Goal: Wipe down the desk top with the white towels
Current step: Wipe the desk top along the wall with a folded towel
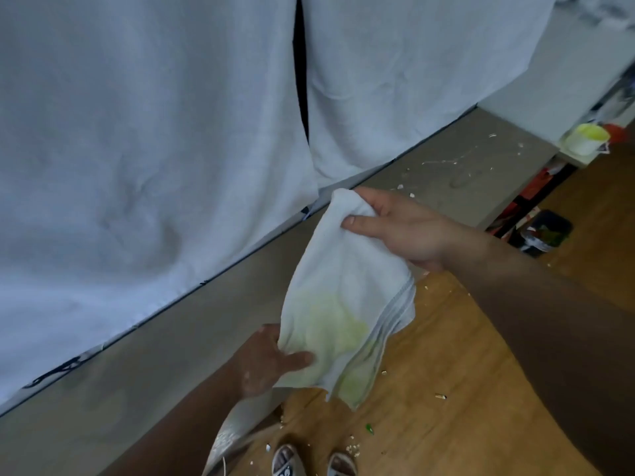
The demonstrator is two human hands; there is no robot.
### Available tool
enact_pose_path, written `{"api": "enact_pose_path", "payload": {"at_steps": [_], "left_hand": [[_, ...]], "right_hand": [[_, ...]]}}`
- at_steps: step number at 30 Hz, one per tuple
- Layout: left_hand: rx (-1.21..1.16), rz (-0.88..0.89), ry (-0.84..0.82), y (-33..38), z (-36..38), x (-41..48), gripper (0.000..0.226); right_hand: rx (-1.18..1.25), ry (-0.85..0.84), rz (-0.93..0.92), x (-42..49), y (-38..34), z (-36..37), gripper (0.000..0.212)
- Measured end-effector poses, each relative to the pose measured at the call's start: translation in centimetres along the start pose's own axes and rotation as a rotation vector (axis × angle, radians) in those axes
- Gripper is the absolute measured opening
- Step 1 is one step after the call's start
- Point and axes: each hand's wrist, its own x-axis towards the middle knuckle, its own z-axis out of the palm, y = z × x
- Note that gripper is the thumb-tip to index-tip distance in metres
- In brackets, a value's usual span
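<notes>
Right hand [398, 228] pinches towel [340, 297] top, left hand [271, 359] grips bottom; refold stained patch inward, wipe desk [474, 166] beyond right hand.

1. Right hand [398, 228], arm stretched forward, pinches the top corner of a stained white towel [343, 293] between thumb and fingers.
2. Left hand [271, 359], lower, grips its bottom edge, thumb on top.
</notes>
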Motion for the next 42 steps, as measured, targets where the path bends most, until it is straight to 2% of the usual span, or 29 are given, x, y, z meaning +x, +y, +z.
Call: {"api": "enact_pose_path", "payload": {"at_steps": [3,6,7,10,15,18,20,23,25,27,29,31,34,36,40,42], "left_hand": [[-0.271,-0.143,-0.061,-2.8,-0.4,-0.2,0.044],[-0.394,-0.26,-0.1,-4.7,-1.1,0.3,0.072],[-0.412,-0.296,-0.085,-5.1,-1.5,0.5,0.071],[-0.452,-0.386,0.026,-6.2,-2.8,1.4,0.038],[-0.619,-0.491,0.18,-8.9,-4.5,2.3,0.028],[-0.82,-0.551,0.086,-9.7,-5.5,2.4,0.048],[-0.849,-0.553,-0.014,-10.5,-5.8,2.4,0.063],[-0.793,-0.513,-0.06,-11.4,-5.9,2.6,0.047],[-0.663,-0.483,-0.048,-11.7,-5.6,2.8,0.042],[-0.559,-0.475,0.041,-11.9,-5.1,2.9,0.035],[-0.588,-0.475,0.077,-12.0,-4.4,2.8,0.031],[-0.692,-0.457,0.073,-11.9,-3.5,2.8,0.029],[-0.769,-0.417,0.083,-10.4,-2.5,3.0,0.026],[-0.615,-0.401,0.134,-9.6,-2.8,3.9,0.023],[0.062,-0.352,0.086,-9.0,-5.9,6.1,0.041],[0.302,-0.33,0.156,-9.1,-7.2,6.6,0.032]], "right_hand": [[-0.366,0.063,0.104,2.2,3.2,0.7,0.036],[-0.721,0.095,0.178,3.9,6.6,2.3,0.054],[-0.774,0.124,0.174,4.3,7.4,3.0,0.056],[-0.89,0.215,0.167,5.4,8.9,5.3,0.063],[-0.911,0.238,0.068,3.7,10.5,14.0,0.045],[-0.955,0.15,0.092,1.0,13.4,20.7,0.041],[-0.866,0.035,0.107,-0.9,15.5,24.1,0.047],[-0.71,-0.161,0.135,-2.9,17.4,25.8,0.062],[-0.682,-0.123,0.143,-3.2,17.8,24.9,0.064],[-0.702,0.039,0.133,-3.1,18.0,23.6,0.06],[-0.761,0.139,0.119,-2.5,18.2,22.7,0.064],[-0.821,0.133,0.082,-1.6,18.8,22.4,0.068],[-0.879,0.105,0.036,0.5,19.7,23.1,0.062],[-0.928,0.111,0.008,2.1,20.3,23.5,0.057],[-1.026,0.128,-0.014,3.9,22.1,24.1,0.06],[-1.059,0.138,-0.026,4.1,22.6,24.0,0.065]]}}
